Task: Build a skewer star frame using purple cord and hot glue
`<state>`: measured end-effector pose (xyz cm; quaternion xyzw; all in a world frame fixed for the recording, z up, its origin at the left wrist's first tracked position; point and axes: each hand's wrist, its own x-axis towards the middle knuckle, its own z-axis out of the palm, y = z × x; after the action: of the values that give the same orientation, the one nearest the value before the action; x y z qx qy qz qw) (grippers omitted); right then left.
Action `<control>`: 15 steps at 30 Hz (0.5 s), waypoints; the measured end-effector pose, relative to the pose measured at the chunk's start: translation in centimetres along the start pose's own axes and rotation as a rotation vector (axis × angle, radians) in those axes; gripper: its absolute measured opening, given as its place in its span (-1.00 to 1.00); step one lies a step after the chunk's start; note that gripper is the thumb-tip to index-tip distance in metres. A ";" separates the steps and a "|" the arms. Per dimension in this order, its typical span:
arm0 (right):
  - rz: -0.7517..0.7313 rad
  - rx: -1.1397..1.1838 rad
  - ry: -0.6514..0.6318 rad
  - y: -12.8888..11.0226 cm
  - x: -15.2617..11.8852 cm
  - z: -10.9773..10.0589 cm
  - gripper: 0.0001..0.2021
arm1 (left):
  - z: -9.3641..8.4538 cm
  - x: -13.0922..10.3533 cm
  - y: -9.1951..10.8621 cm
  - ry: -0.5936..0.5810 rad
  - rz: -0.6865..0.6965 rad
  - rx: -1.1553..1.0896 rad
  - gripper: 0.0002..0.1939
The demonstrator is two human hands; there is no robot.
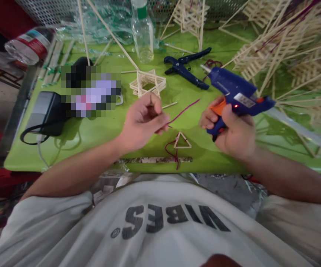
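My left hand [146,118] pinches a short purple cord [186,108], whose free end points up and right over the table. In my right hand [234,129] is a blue hot glue gun [234,89] with an orange trigger; its nozzle points up and left, and a small red light glows on its side. Below and between my hands lies a small wooden triangle [182,146] with dark red cord [169,150] looped at its left corner. Just beyond my left hand sits a star-shaped stack of thin sticks [149,83].
Blue cutters [186,72] lie behind the hands on the green table [93,148]. A clear bottle [143,33] stands at the back. Stick structures [282,55] crowd the right. At left are a black power brick [45,115], bundled sticks [56,61] and a red-labelled bottle [32,46].
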<state>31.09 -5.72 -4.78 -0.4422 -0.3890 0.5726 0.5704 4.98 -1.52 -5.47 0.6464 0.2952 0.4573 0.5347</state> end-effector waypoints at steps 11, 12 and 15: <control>-0.047 0.046 0.149 -1.9 3.0 -1.9 -0.67 | -4.1 0.8 0.8 -0.216 0.507 1.304 -0.42; -0.056 0.043 0.164 -1.7 2.9 -1.7 -0.65 | -3.7 0.5 0.6 -0.237 0.554 1.338 -0.40; -0.046 -0.051 0.133 -1.1 2.5 -1.4 -0.64 | -2.7 -0.3 0.4 -0.260 0.651 1.380 -0.41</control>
<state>32.89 -3.27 -4.37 -0.4845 -0.3746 0.5186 0.5966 2.34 -0.73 -5.12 0.9360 0.2432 0.2242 -0.1203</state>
